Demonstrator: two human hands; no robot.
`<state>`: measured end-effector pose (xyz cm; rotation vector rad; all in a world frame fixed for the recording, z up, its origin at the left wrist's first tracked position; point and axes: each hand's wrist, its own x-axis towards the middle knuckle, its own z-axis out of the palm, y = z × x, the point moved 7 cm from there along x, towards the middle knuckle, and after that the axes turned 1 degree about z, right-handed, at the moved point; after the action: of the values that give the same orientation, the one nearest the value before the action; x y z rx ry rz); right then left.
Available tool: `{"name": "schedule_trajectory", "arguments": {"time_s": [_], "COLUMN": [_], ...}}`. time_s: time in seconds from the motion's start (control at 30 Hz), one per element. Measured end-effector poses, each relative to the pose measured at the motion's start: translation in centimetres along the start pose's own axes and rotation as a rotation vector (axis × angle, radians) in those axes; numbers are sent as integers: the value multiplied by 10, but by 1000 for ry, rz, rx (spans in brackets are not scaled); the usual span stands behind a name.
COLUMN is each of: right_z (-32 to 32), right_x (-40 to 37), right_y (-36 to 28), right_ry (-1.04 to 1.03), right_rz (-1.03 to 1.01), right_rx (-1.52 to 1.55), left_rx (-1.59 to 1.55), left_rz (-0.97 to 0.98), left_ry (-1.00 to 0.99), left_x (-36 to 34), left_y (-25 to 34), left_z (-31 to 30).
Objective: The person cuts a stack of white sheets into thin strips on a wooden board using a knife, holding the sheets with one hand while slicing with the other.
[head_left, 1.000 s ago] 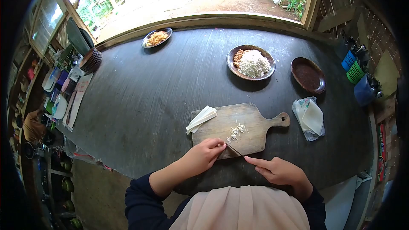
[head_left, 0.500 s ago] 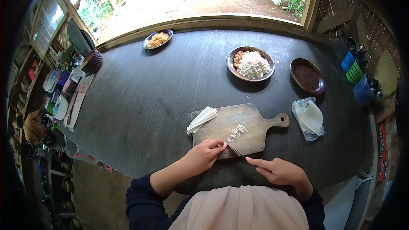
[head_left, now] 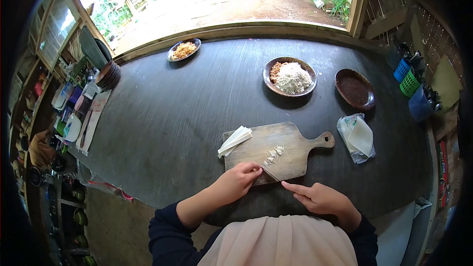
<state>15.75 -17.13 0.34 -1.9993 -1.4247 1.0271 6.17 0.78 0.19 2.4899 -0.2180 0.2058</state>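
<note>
From the head camera, the person's left hand [head_left: 236,181] rests on the near edge of the wooden cutting board [head_left: 295,140]. Its fingers are curled and the fingertips press down next to the blade. Whether its grip pins a white piece underneath cannot be told, because the knuckles hide that spot. The right hand [head_left: 320,199] lies just off the board's near corner. Its grip is closed on a thin knife [head_left: 272,174], with the forefinger stretched along it toward the blade, and the blade slants up to meet the left fingertips. Just beyond the blade, near the middle of the board, lies a small scatter of cut strips [head_left: 275,152]. A stack of white sheets [head_left: 234,141] lies whole on the board's far left corner, partly overhanging it. Further across the dark worktop [head_left: 172,113], a brown bowl [head_left: 264,75] holds a heap of white shreds beside some brownish filling. A second dark bowl [head_left: 354,88] sits to its right, and a plastic bag of sheets [head_left: 356,138] lies near the board's handle. Judging by this, much cutting is already done and heaped in the bowl, only a few strips from the current piece are cut, and the stack and the bag remain untouched. A small plate [head_left: 170,55] of food stands well apart by the window.
</note>
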Motion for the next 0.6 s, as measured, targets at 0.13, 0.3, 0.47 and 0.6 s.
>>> {"name": "schedule_trajectory", "arguments": {"time_s": [0.13, 0.3, 0.47, 0.6], "right_z": [1, 2, -3, -1], "right_x": [4, 6, -5, -5], "right_y": [0, -1, 5, 3], "right_ry": [17, 67, -50, -51], "right_rz": [-4, -6, 65, 80], "right_rx": [81, 10, 62, 40], "left_rx": [10, 31, 26, 34], "left_rz": [8, 36, 9, 17], "left_ry": [5, 25, 16, 11], "left_x": [1, 0, 0, 0], "left_y": [2, 4, 0, 2], "left_z": [-1, -1, 1, 0]}}
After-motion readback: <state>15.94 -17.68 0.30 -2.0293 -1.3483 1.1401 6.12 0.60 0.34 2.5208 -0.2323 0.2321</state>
